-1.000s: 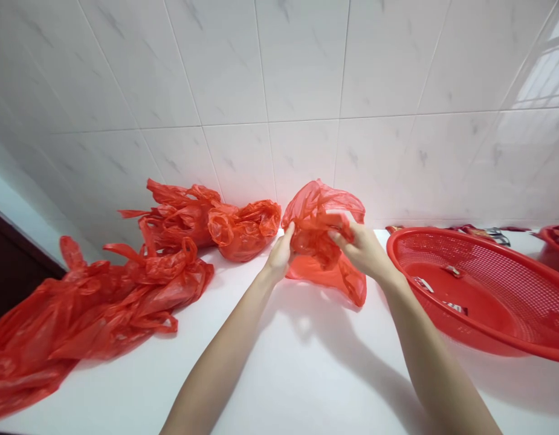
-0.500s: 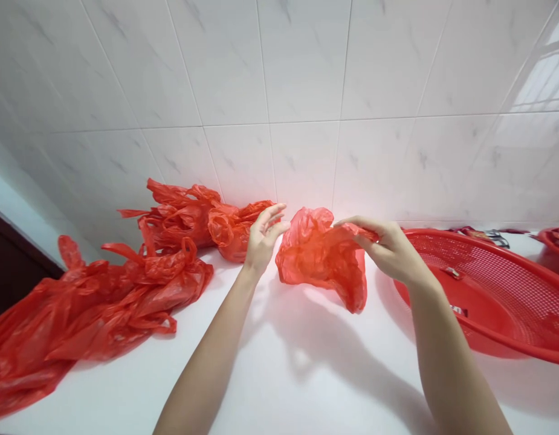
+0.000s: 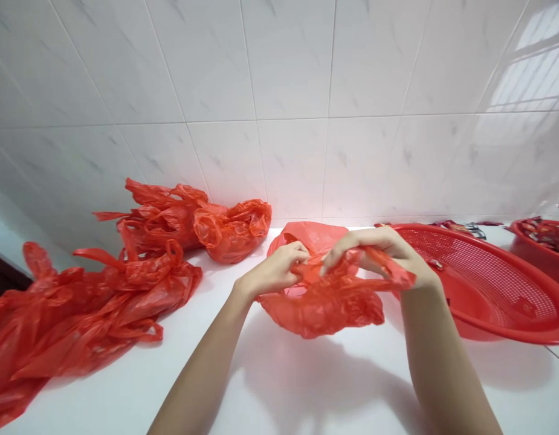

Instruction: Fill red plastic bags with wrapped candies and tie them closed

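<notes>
A thin red plastic bag (image 3: 319, 311) hangs crumpled between my two hands, above the white surface (image 3: 288, 386). My left hand (image 3: 279, 267) is closed on the left side of its mouth, the fingers curled inward. At the other side, my right hand (image 3: 388, 254) grips the bag, with a loose handle strip lying across the fingers. Part of the bag's far side stands up behind both hands. Whether anything lies inside the bag, I cannot tell.
Several knotted red plastic bags (image 3: 102, 302) lie on the left, with more bunched bags (image 3: 234, 232) against the tiled wall (image 3: 288, 163). To the right stands a large red plastic basket (image 3: 478, 302) holding a few small items. Behind it, another red basket (image 3: 533, 248) holds small packets.
My left hand has moved right and closed on the bag, where before it was open beside it. The bag is now stretched between both hands. The view has shifted slightly right.
</notes>
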Demonstrator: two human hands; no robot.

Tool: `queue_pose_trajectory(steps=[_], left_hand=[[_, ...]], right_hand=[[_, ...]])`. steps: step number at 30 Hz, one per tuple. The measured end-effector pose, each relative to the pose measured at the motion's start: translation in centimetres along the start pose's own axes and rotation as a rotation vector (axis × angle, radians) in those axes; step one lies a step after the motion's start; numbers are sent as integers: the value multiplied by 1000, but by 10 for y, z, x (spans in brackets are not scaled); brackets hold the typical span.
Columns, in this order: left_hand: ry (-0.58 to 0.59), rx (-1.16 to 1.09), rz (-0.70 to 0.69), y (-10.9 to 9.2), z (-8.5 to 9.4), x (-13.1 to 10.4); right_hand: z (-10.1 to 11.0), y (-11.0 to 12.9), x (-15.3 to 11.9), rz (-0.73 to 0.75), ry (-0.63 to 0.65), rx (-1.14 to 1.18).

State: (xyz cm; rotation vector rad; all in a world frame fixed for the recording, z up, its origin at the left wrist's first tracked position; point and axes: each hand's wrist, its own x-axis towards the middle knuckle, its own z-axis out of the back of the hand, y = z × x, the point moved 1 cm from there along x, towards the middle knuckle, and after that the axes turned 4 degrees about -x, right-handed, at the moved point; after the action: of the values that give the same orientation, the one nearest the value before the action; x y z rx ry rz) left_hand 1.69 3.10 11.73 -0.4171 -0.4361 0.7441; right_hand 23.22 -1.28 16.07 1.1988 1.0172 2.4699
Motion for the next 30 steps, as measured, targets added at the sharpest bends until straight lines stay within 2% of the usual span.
queue_pose_trajectory(steps=[3, 5, 7, 10, 13, 16, 20, 23, 26, 30], left_hand=[[22, 64, 117, 15, 8, 0], [1, 55, 184, 21, 14, -3], [-41, 18, 226, 25, 21, -6], [-105, 41, 301, 27, 27, -11], [-41, 76, 369, 27, 24, -12], [38, 40, 364, 24, 17, -9], [71, -41, 270, 18, 8, -3], [30, -81, 204, 15, 4, -1], [-28, -76, 162, 18, 6, -5], [-117, 0, 259, 33, 24, -25]], right_hand=[[9, 5, -7, 55, -41, 21], [12, 12, -11, 37, 14, -8], [12, 18, -13, -70, 125, -118], [2, 22, -14, -330, 283, -440], [-14, 17, -11, -511, 351, -743], [-34, 9, -3, -549, 416, -890], [-62, -10, 14, -654, 552, -963], [-80, -32, 25, -715, 707, -945], [-91, -52, 25, -766, 761, -1002], [-92, -66, 2, -857, 788, -1078]])
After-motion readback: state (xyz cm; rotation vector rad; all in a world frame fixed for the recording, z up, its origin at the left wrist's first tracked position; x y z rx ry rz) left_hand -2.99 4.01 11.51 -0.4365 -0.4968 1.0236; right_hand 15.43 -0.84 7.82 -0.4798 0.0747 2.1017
